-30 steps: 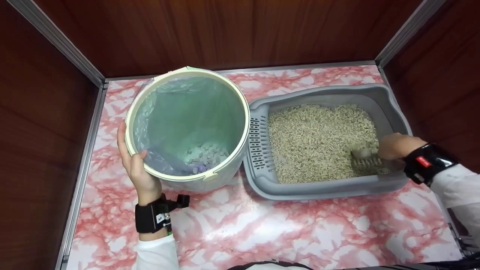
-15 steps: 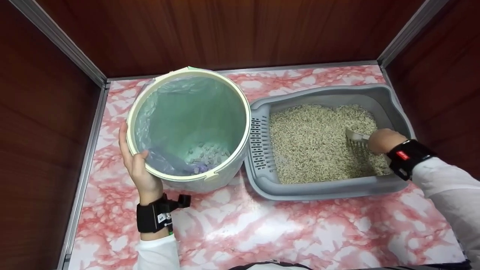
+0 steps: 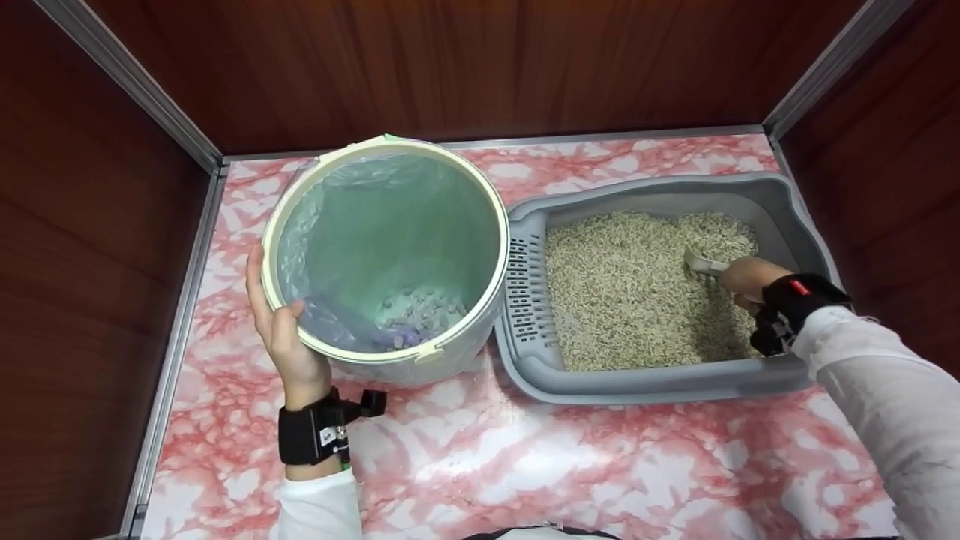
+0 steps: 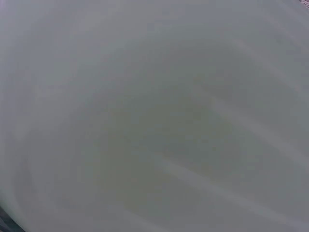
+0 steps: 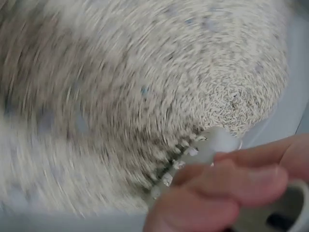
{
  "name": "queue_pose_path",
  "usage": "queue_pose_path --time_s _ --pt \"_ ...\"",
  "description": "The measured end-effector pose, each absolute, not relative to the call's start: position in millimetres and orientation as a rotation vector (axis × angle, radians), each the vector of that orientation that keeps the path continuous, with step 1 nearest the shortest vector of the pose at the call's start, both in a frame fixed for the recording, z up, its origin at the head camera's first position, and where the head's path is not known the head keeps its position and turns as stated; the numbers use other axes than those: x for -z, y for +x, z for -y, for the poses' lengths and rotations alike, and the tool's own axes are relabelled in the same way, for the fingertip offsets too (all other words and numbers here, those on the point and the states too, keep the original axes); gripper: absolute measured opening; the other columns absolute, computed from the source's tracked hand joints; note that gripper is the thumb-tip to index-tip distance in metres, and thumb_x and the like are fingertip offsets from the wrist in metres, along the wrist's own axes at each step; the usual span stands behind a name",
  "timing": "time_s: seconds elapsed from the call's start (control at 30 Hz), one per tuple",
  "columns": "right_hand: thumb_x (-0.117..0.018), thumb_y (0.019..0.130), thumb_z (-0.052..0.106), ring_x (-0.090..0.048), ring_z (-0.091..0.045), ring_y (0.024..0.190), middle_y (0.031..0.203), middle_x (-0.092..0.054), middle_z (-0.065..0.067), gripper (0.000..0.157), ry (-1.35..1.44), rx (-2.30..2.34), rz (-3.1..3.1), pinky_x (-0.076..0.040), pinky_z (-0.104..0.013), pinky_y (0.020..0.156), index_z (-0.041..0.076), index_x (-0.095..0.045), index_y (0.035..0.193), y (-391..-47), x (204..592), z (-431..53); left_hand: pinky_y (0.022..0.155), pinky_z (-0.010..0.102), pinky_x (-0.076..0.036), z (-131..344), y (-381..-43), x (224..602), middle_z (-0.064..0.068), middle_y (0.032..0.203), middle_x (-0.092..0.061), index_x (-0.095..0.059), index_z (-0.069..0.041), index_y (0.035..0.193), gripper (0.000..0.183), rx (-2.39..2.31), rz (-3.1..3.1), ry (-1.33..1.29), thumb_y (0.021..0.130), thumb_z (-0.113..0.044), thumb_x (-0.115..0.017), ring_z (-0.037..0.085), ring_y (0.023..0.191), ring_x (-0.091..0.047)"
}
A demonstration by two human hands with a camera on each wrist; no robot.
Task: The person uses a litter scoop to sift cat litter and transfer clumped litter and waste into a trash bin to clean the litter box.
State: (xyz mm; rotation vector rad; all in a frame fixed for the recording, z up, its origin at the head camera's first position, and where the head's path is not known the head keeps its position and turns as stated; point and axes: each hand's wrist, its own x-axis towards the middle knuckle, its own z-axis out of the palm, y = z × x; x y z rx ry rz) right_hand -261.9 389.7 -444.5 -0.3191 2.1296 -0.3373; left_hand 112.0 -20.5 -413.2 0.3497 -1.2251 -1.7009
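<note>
My left hand [image 3: 289, 345] grips the cream rim of a round bin [image 3: 397, 232], thumb over the edge and fingers along the outside. A clear bag lines this bin, and greyish clumps [image 3: 424, 309] lie at its bottom. In the left wrist view a blurred grey-green surface [image 4: 154, 116] fills nearly everything. My right hand [image 3: 750, 277] holds a pale slotted litter scoop [image 3: 703, 262] by its handle, inside the grey litter tray [image 3: 637, 390]. Its slotted edge is at the pellet litter [image 3: 622, 292]; in the right wrist view my curled fingers [image 5: 227, 186] partly cover the scoop [image 5: 219, 142].
The tray's perforated ledge [image 3: 523, 285] stands close against the bin's right side. Dark wood-look panels [image 3: 495, 67] enclose the back and both sides. Under everything lies a red-and-white marbled tabletop [image 3: 525, 465].
My right hand has moved left with the scoop, which has turned onto its edge in the litter. The left hand keeps its grip on the bin. The head view has shifted slightly.
</note>
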Motion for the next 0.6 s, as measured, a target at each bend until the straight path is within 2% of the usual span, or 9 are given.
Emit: queue_pose_path --time_s 0.07,0.13,0.23,0.3,0.37,0.47,0.53,0.6 --pt "-0.028 0.090 0.005 -0.041 -0.009 0.045 0.053 -0.042 0.000 0.012 -0.084 0.583 -1.950 -0.038 -0.024 0.045 -0.005 -0.032 0.095 -264.9 447.3 -392.2 0.105 0.051 -0.032 20.1 112.1 413.3 0.005 0.152 -0.028 -0.026 -0.011 0.148 0.080 1.706 1.222 0.343 0.071 0.009 -0.024 0.026 0.138 -0.030" --pt "-0.028 0.094 0.008 -0.041 -0.007 0.048 0.058 -0.043 0.000 0.022 0.064 0.713 -1.827 -0.039 -0.023 0.048 -0.006 -0.024 0.111 -266.8 449.7 -393.6 0.105 0.050 -0.032 19.8 112.0 413.3 0.005 0.152 -0.028 -0.026 -0.011 0.148 0.080 1.712 1.217 0.337 0.072 0.009 -0.024 0.026 0.138 -0.030" --pt "-0.029 0.097 0.010 -0.040 -0.004 0.049 0.060 -0.042 0.001 0.039 0.129 0.799 -1.751 -0.037 -0.022 0.050 -0.006 -0.011 0.129 -267.8 452.4 -394.7 0.105 0.051 -0.032 19.6 112.0 413.3 0.005 0.152 -0.029 -0.027 -0.011 0.148 0.079 1.716 1.210 0.331 0.072 0.010 -0.023 0.026 0.138 -0.031" --pt "-0.031 0.096 0.009 -0.040 -0.003 0.049 0.060 -0.042 0.002 0.046 0.112 0.808 -1.786 -0.037 -0.022 0.050 -0.006 -0.009 0.133 -266.9 452.6 -394.7 0.105 0.051 -0.032 19.6 112.0 413.1 0.006 0.152 -0.029 -0.027 -0.012 0.148 0.079 1.715 1.206 0.331 0.072 0.010 -0.023 0.027 0.138 -0.031" --pt "-0.032 0.095 0.008 -0.038 -0.004 0.046 0.057 -0.041 0.004 0.042 0.039 0.791 -1.854 -0.035 -0.023 0.048 -0.009 -0.017 0.131 -265.8 451.4 -395.1 0.105 0.051 -0.032 19.6 112.1 413.0 0.006 0.152 -0.029 -0.026 -0.011 0.148 0.079 1.713 1.205 0.333 0.072 0.010 -0.023 0.027 0.138 -0.031" --pt "-0.035 0.093 0.004 -0.036 -0.006 0.043 0.052 -0.042 0.004 0.024 -0.075 0.747 -1.964 -0.034 -0.024 0.044 -0.009 -0.038 0.113 -264.9 448.9 -395.5 0.105 0.051 -0.032 19.7 111.6 413.1 0.006 0.152 -0.029 -0.026 -0.011 0.148 0.079 1.711 1.209 0.333 0.072 0.010 -0.024 0.027 0.138 -0.030" --pt "-0.034 0.092 0.003 -0.035 -0.006 0.041 0.049 -0.041 0.004 0.014 -0.141 0.717 -2.001 -0.033 -0.025 0.043 -0.006 -0.041 0.098 -265.2 448.3 -396.1 0.104 0.051 -0.032 19.9 111.5 413.1 0.006 0.152 -0.029 -0.025 -0.010 0.149 0.080 1.710 1.214 0.334 0.071 0.010 -0.024 0.027 0.138 -0.030" --pt "-0.035 0.090 0.003 -0.036 -0.006 0.041 0.050 -0.041 0.005 0.011 -0.160 0.719 -2.017 -0.034 -0.024 0.042 -0.006 -0.040 0.094 -264.7 447.9 -396.0 0.105 0.052 -0.032 20.4 111.7 412.8 0.005 0.152 -0.028 -0.026 -0.011 0.149 0.080 1.710 1.218 0.332 0.071 0.009 -0.024 0.027 0.138 -0.030"
